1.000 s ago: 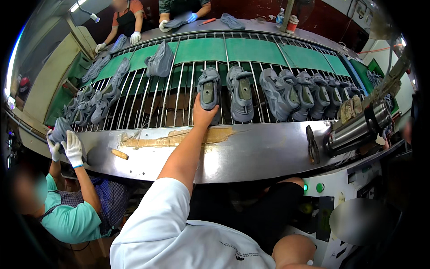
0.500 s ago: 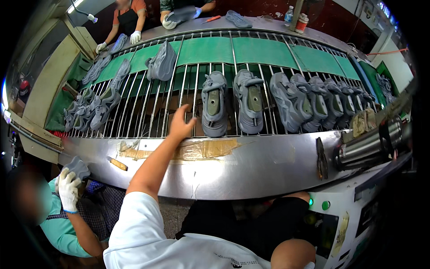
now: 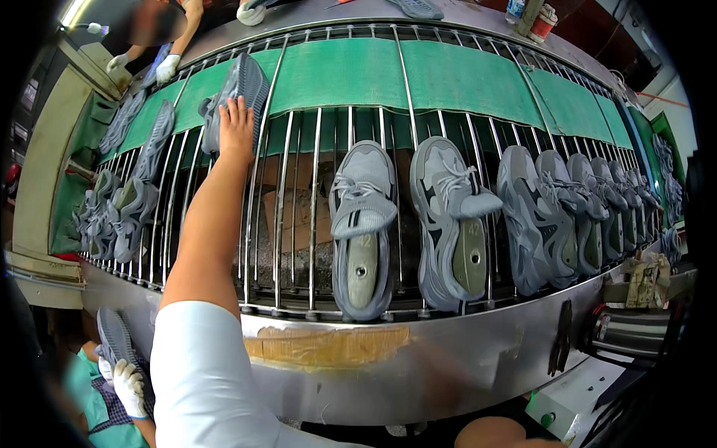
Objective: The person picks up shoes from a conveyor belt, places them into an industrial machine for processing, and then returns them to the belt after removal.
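Observation:
My left hand [image 3: 237, 131] lies against a grey sneaker [image 3: 250, 78] that rests on its side across the green belt strip and the metal rollers. The fingers are stretched out along the shoe, not visibly wrapped round it; the thumb is hard to make out. In front of me, two grey sneakers stand upright on the bars, toes pointing away: one laced shoe [image 3: 364, 231] and another to its right [image 3: 448, 224]. Pale green shoe forms fill their openings. My right hand is out of the picture.
Several grey sneakers [image 3: 541, 224] stand in a row at the right; more [image 3: 127, 213] lie at the left. A steel ledge [image 3: 448, 351] borders the rollers [image 3: 280, 216], with pliers [image 3: 560, 336] on it. Co-workers' gloved hands show at far left [image 3: 168, 69] and lower left [image 3: 128, 388].
My left hand has reached forward and left, from above the bars onto the sneaker on the green strip. The view has come closer to the rollers.

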Motion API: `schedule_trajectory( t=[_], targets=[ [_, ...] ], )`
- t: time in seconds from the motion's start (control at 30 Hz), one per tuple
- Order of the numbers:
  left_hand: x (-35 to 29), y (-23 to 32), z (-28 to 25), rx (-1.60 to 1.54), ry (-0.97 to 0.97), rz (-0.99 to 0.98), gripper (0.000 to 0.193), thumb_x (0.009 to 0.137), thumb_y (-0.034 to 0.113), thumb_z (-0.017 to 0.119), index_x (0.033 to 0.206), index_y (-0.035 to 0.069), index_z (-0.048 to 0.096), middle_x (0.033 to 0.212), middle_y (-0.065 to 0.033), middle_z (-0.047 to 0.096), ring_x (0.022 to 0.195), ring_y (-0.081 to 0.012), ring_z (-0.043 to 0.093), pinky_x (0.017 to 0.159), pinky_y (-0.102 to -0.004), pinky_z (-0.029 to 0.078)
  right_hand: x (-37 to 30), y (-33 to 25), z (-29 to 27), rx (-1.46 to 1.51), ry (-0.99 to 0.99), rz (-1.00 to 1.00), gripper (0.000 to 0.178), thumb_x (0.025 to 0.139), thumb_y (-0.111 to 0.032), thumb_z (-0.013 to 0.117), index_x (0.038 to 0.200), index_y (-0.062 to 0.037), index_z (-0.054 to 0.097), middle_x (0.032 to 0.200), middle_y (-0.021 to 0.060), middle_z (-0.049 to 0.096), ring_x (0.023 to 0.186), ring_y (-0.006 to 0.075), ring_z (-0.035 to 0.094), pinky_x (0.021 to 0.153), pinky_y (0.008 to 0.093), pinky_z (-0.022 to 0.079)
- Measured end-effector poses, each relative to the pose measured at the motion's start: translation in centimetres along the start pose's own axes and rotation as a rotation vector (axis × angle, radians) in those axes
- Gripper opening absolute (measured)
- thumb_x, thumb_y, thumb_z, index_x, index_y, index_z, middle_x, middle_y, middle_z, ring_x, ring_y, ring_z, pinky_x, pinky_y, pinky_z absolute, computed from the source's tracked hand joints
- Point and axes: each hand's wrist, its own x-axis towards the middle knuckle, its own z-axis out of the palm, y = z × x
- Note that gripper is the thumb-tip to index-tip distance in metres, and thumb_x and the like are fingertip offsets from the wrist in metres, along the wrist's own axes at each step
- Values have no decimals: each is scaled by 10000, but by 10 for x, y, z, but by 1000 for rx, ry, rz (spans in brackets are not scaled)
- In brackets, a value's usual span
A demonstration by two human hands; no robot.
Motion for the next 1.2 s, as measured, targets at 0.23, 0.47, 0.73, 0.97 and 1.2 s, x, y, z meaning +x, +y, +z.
schedule_trajectory(
  t=[0.23, 0.47, 0.73, 0.97, 1.2],
  targets=[
    [-9, -21, -21, -132, -76, 3, 870, 649, 369, 727, 1425, 185, 378, 1522, -142, 242, 1345, -393, 274, 990, -552, 305, -50, 19, -22, -212, -56, 459, 637, 728, -389, 770, 1192, -151, 404, 927, 78, 509, 925, 194, 494, 822, 390, 413],
    [-190, -139, -63, -1690, -332, -65, 687, 604, 195, 687, 1267, 58, 569, 1192, -162, 604, 1007, -263, 625, 838, -364, 516, -147, -78, -65, -551, -124, 548, 733, 682, -167, 670, 1284, 74, 330, 1091, 209, 520, 714, 204, 561, 707, 292, 470],
    [-568, -72, -53, -3393, 74, -689, 665, 748, 187, 548, 1382, 66, 384, 1273, -181, 529, 1207, -343, 503, 1033, -512, 396, -253, -162, -73, -473, 64, 1105, 858, 773, -49, 680, 1461, -3, 171, 1178, 179, 529, 919, 180, 589, 816, 306, 490],
    [-558, 14, -224, -1817, 453, 326, 505, 772, 53, 630, 1257, 17, 492, 1149, -178, 598, 1091, -290, 574, 926, -343, 449, -282, -78, -19, -61, 350, 921, 611, 945, -351, 452, 1414, 21, 325, 1421, 184, 399, 1351, 264, 320, 1110, 342, 222],
    [-546, 37, -221, -1966, 390, 443, 198, 761, 10, 625, 958, -2, 634, 883, -128, 667, 908, -263, 647, 791, -340, 499, -249, -48, -14, -462, -195, 1000, 532, 867, -281, 566, 1256, 75, 498, 1219, 236, 568, 1145, 314, 548, 999, 340, 391]
  ],
)
